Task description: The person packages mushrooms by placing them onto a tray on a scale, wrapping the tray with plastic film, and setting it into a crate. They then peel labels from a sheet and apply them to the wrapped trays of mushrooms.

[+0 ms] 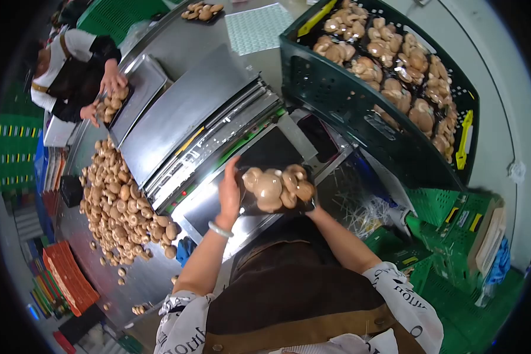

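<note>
A black tray of mushrooms [271, 190] is held level in front of my apron, with shiny highlights over the brown caps that look like clear film. My left hand [230, 192] holds its left end, fingers stretched along the side and a pale bracelet at the wrist. My right hand [316, 212] grips the right end; most of its fingers are hidden by the tray. Just beyond the tray stands a metal wrapping machine [218, 138] with a flat steel lid and rollers.
Loose mushrooms [115, 203] are heaped on the steel table at left. A dark green crate [360, 100] of packed mushroom trays stands at upper right. Across the table a person [71, 65] handles another mushroom tray. Green crates [448, 236] and plastic scraps [360, 206] lie at right.
</note>
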Available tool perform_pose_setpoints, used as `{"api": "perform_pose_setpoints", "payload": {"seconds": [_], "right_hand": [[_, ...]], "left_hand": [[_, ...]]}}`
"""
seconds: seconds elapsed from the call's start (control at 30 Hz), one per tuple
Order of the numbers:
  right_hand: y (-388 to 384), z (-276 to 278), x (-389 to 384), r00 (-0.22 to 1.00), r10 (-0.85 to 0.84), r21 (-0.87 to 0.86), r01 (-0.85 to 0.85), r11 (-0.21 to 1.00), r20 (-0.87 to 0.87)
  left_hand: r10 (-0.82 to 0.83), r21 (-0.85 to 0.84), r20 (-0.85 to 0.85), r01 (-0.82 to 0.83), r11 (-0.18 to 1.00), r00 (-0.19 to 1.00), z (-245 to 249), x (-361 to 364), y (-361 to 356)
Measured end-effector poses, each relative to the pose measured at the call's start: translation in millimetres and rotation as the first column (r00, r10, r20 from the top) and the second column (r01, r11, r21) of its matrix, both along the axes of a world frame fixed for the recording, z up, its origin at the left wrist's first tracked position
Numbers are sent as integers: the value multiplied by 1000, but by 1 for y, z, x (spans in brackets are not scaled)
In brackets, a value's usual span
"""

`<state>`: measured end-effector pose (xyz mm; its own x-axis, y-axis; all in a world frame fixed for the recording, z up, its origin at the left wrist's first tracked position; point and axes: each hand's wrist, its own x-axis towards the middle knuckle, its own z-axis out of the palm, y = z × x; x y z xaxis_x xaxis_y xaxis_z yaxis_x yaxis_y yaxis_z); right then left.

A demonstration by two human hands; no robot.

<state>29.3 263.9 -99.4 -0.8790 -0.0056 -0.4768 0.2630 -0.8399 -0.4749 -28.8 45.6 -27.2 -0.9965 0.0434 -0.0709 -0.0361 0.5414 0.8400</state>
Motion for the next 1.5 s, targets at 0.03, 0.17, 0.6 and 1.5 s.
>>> {"api": "perform_pose_setpoints", "payload": {"seconds": [0.03, 0.17, 0.6, 1.5], "right_hand": [[-2, 24, 10, 992, 114, -5, -115, 993, -51], [6, 142, 57, 818, 493, -66, -533, 844, -297], [120, 310, -14, 357, 901, 950, -98, 297, -245], [476, 254, -116, 861, -497, 910, -118, -397, -105]], "left_hand": [[20, 391, 248, -119, 913, 968, -6, 4, 5], [-341, 732, 232, 67, 678, 911, 90, 47, 44], [-845, 877, 476, -56, 477, 245, 173, 42, 96], [-891, -748, -346, 660, 73, -294, 148, -222, 516]]}}
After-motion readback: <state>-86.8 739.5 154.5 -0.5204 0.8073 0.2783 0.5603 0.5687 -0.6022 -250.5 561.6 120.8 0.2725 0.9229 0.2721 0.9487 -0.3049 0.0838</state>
